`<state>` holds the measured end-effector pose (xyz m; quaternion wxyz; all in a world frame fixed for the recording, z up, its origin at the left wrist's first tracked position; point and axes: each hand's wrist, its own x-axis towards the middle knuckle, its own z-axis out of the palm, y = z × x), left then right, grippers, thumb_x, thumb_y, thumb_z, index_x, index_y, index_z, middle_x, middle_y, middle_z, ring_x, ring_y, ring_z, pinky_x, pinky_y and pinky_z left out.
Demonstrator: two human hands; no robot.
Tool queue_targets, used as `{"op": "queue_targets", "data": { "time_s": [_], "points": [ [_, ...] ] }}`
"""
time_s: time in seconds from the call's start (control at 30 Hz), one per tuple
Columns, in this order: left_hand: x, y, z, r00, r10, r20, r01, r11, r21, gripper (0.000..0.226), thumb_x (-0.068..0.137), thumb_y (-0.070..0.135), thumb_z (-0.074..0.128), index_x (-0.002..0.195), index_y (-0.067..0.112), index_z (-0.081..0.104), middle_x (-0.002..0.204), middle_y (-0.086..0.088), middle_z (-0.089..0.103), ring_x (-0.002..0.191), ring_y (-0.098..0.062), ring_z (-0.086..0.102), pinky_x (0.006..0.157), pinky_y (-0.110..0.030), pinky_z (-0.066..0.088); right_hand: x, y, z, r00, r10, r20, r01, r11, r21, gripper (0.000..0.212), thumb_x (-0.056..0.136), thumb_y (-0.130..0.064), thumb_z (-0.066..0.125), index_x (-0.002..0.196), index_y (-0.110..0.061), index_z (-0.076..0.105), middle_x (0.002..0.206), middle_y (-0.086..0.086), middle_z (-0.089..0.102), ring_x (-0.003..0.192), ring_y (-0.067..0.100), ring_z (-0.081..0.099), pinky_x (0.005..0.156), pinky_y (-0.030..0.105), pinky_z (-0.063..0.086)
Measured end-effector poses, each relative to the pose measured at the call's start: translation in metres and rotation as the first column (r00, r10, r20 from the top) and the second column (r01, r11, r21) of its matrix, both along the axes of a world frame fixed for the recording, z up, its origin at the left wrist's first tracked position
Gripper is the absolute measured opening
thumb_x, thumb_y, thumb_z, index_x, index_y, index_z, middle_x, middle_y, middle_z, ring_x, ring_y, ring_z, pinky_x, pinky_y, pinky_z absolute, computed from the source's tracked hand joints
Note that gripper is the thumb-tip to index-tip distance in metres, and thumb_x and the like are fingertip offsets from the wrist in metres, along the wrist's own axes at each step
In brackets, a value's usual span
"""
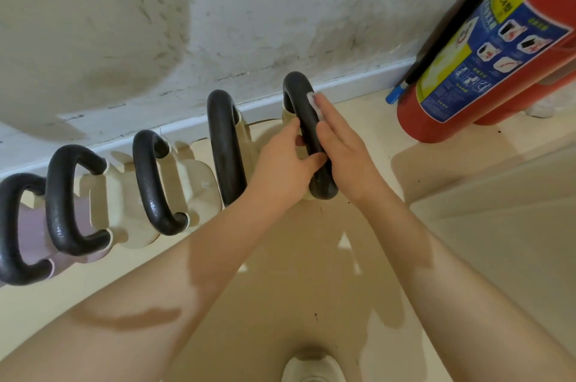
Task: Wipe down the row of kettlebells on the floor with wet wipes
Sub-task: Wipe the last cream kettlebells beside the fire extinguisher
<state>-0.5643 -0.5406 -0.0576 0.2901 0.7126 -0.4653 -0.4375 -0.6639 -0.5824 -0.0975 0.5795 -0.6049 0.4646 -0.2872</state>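
Observation:
Several kettlebells with black handles stand in a row along the wall. The rightmost kettlebell has a cream body, mostly hidden by my hands. My left hand grips its handle from the left, thumb across the bar. My right hand lies flat along the handle's right side, fingers stretched, pressing a white wet wipe against it; only a small corner of the wipe shows at the fingertips. Next to it on the left stands another cream kettlebell.
A red fire extinguisher with a blue and yellow label stands against the wall at right, close to my right hand. Further left are cream kettlebells and a pale purple one. A scuffed white wall and skirting run behind. A shoe tip shows at the bottom.

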Motion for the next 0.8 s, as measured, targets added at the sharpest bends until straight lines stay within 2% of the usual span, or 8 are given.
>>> {"op": "queue_targets", "data": {
  "time_s": [0.13,0.2,0.27,0.33,0.43,0.57,0.7,0.8],
  "points": [
    [0.001,0.001,0.0,1.0,0.006,-0.024,-0.006,1.0,0.019,0.056,0.086,0.017,0.061,0.137,0.025,0.04,0.112,0.008,0.061,0.092,-0.008,0.059,0.074,-0.009,0.047,-0.018,0.048,-0.029,0.994,-0.081,-0.068,0.052,0.935,-0.35,0.05,0.097,-0.033,0.031,0.143,-0.019,0.021,0.149,0.002,0.032,0.137,0.013,0.033,0.111,0.022,0.028],
    [0.001,0.001,0.001,0.997,0.043,-0.067,-0.039,0.998,0.056,0.065,0.085,0.016,0.063,0.142,0.024,0.032,0.111,0.008,0.057,0.099,-0.014,0.06,0.089,-0.029,0.051,-0.023,0.068,-0.045,0.994,-0.089,-0.06,0.071,0.964,-0.257,0.056,0.096,-0.046,0.029,0.146,-0.026,0.013,0.151,-0.002,0.03,0.134,0.014,0.038,0.108,0.024,0.035],
    [0.001,-0.001,0.001,0.995,0.065,-0.08,-0.058,0.995,0.085,0.069,0.084,0.015,0.064,0.143,0.022,0.029,0.112,0.006,0.056,0.106,-0.018,0.059,0.096,-0.039,0.049,-0.025,0.083,-0.058,0.997,-0.066,-0.051,0.059,0.99,-0.128,0.056,0.096,-0.04,0.034,0.145,-0.03,0.01,0.153,0.0,0.028,0.137,0.012,0.033,0.112,0.033,0.03],
    [0.0,-0.001,0.001,0.995,0.073,-0.069,-0.066,0.993,0.103,0.069,0.084,0.015,0.064,0.143,0.021,0.029,0.112,0.005,0.056,0.107,-0.019,0.06,0.096,-0.041,0.049,-0.026,0.088,-0.062,0.999,-0.042,-0.029,0.039,0.994,-0.102,0.056,0.094,-0.02,0.041,0.143,-0.026,0.015,0.15,0.0,0.031,0.138,0.006,0.028,0.114,0.032,0.024],
    [-0.002,-0.002,0.001,0.995,0.083,-0.055,-0.077,0.991,0.107,0.068,0.084,0.015,0.064,0.142,0.02,0.031,0.109,0.005,0.056,0.105,-0.02,0.061,0.095,-0.041,0.05,-0.022,0.079,-0.05,0.994,-0.099,0.053,0.101,0.994,-0.042,0.063,0.085,0.003,0.041,0.133,-0.033,0.022,0.135,-0.02,0.035,0.125,-0.016,0.033,0.104,0.008,0.028],
    [-0.003,-0.001,0.001,0.994,0.095,-0.063,-0.088,0.992,0.095,0.067,0.084,0.015,0.064,0.142,0.02,0.032,0.114,0.002,0.06,0.104,-0.019,0.061,0.095,-0.04,0.05,-0.016,0.079,-0.042,0.995,-0.079,0.064,0.081,0.996,-0.029,0.07,0.084,-0.003,0.041,0.14,-0.028,0.009,0.141,-0.025,0.022,0.129,-0.019,0.022,0.11,0.011,0.021],
    [0.0,0.002,0.003,0.97,0.167,-0.177,-0.142,0.979,0.145,0.044,0.093,0.014,0.05,0.135,0.022,0.043,0.107,0.002,0.065,0.092,-0.014,0.066,0.086,-0.032,0.054,-0.02,0.077,-0.039,0.994,0.022,-0.106,-0.049,0.966,-0.254,0.068,0.093,-0.01,0.04,0.143,-0.017,-0.006,0.153,-0.006,-0.001,0.137,-0.015,-0.004,0.111,0.008,0.006],
    [0.007,0.002,0.009,0.815,0.394,-0.425,-0.285,0.911,0.297,0.024,0.097,0.023,0.043,0.118,0.021,0.055,0.103,0.003,0.068,0.087,-0.012,0.067,0.08,-0.024,0.055,-0.025,0.053,-0.037,0.935,-0.049,-0.35,-0.171,0.804,-0.57,0.057,0.098,-0.025,0.034,0.146,-0.008,0.009,0.154,0.013,0.015,0.144,0.009,0.007,0.116,0.026,0.015]
  ]
}}
